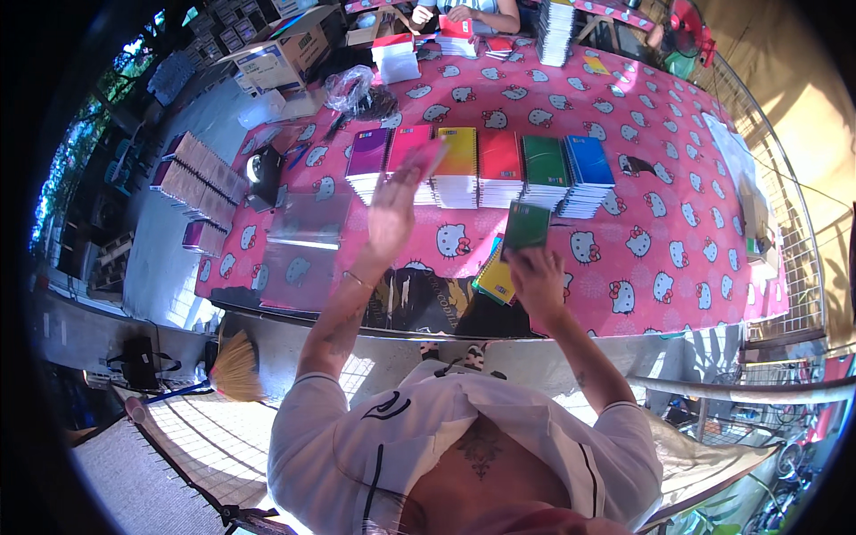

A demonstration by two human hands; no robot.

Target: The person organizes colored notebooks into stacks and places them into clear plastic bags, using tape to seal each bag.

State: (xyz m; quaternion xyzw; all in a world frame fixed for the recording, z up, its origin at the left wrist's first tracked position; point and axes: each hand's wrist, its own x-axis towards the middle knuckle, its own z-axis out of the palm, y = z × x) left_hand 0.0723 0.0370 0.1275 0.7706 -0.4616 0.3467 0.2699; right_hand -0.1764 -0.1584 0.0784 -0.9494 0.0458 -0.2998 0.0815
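A row of spiral notebook stacks stands before me: purple [367,150], pink [408,135], yellow [457,147], red [499,159], green [545,160] and blue [588,162]. At the pink stack, my left hand [392,218] grips a pink notebook [432,160], tilted and smeared by motion. Nearer the table's front edge, my right hand [537,276] is closed on a green notebook [528,225]. Partly under that hand lie a yellow notebook [496,280] and another with a green-blue edge. Some of the right fingers are hidden.
Clear plastic sheets [303,232] lie left of the stacks, beside a black device [263,176]. More notebook piles [201,178] stand at the far left. Across the table, a person's hands [459,13] are near red notebooks [456,31]. A cardboard box [281,58] sits back left.
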